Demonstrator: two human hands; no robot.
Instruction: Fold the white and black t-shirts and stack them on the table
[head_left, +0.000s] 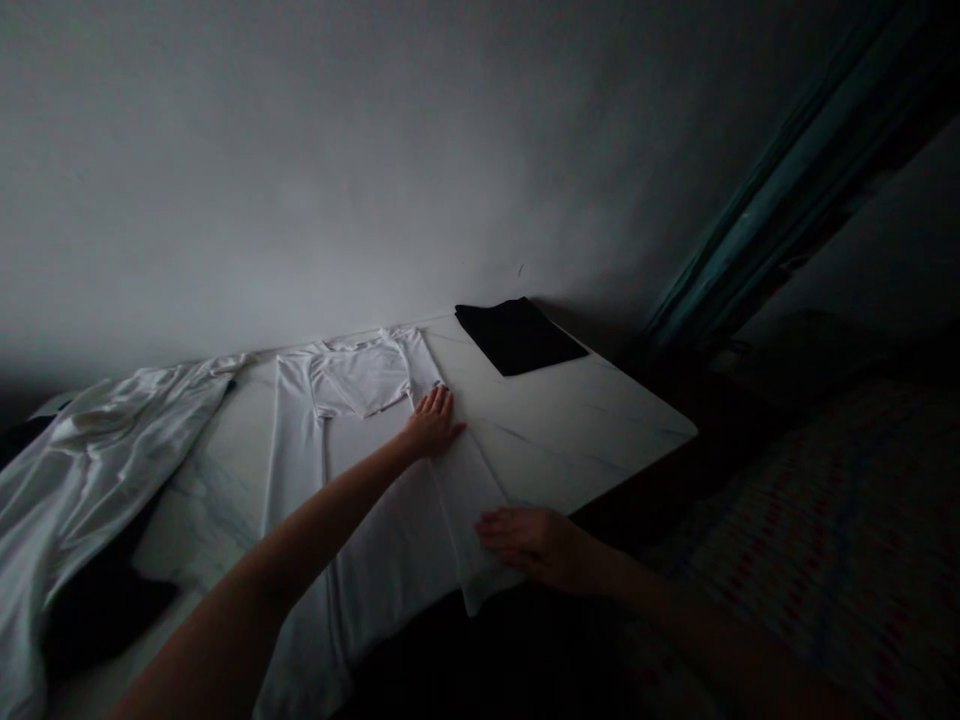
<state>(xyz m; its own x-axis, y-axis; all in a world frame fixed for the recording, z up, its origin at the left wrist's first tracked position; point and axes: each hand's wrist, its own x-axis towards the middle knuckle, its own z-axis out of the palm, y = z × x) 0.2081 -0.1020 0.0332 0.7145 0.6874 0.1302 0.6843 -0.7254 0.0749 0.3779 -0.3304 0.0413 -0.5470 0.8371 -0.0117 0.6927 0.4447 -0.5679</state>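
Marble tabletop [585, 420], white shirt [382, 530] under fingers [436, 404]

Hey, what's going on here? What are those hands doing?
A person's left hand is pressing flat on a white shirt spread on a white marble table. Their right hand rests at the shirt's long folded edge. A folded black cloth lies farther along the table, and a rumpled white garment lies to the left.

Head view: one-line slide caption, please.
Left hand and right hand rest on a white shirt on a marble table, black cloth beyond.
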